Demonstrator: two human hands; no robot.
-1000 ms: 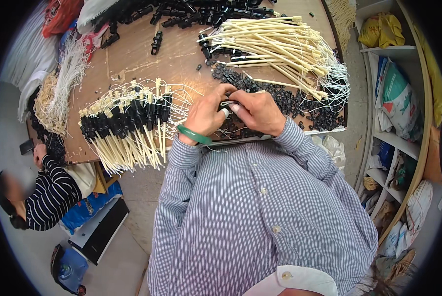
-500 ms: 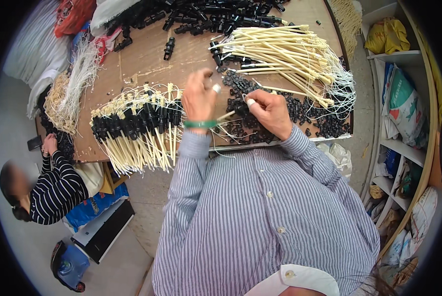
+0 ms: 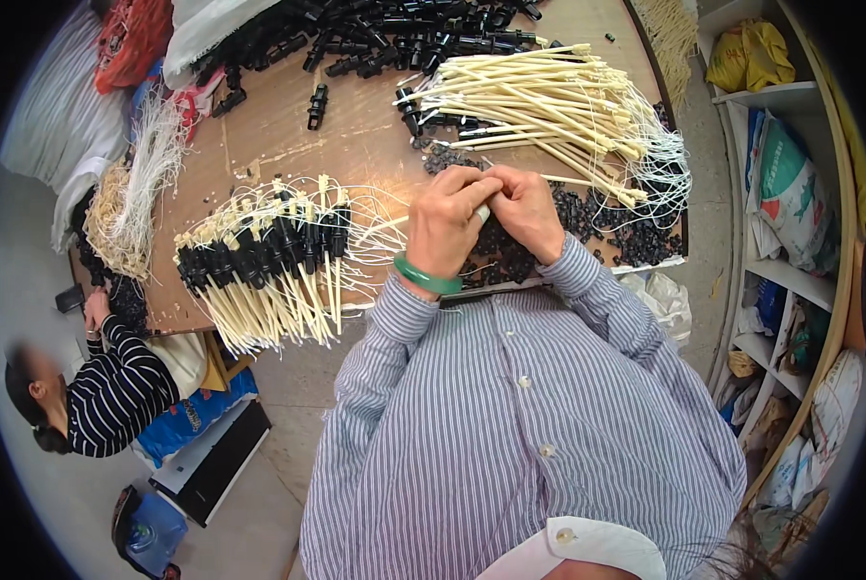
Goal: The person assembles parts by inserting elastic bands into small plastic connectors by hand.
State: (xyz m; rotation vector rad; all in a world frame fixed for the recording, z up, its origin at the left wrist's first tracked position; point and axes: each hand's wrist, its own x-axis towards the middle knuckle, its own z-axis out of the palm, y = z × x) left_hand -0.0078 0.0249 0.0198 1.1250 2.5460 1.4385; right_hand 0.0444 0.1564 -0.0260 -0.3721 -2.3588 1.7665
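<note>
My left hand (image 3: 444,224), with a green bangle at its wrist, is closed, and a cream tube (image 3: 388,226) sticks out from its left side. My right hand (image 3: 528,211) is pinched shut against it, fingertips touching. Whatever lies between the fingertips is hidden. Under and around both hands spreads a heap of small black parts (image 3: 587,224). Just left of my left hand stands a row of cream tubes fitted with black connectors (image 3: 302,237), thin white strings looping from their tops. Beyond my right hand lies a pile of bare cream tubes (image 3: 549,97) with white strings.
Black connectors (image 3: 384,39) are heaped at the table's far side; one connector (image 3: 318,106) lies apart on the brown tabletop (image 3: 249,126). Bundled white strings (image 3: 157,145) hang at the left. A person in a striped top (image 3: 118,387) sits there. Shelves (image 3: 791,280) stand at right.
My left hand has come down and right from above the table to meet my right hand. The tube end now shows left of my left hand, and my right hand has shifted slightly.
</note>
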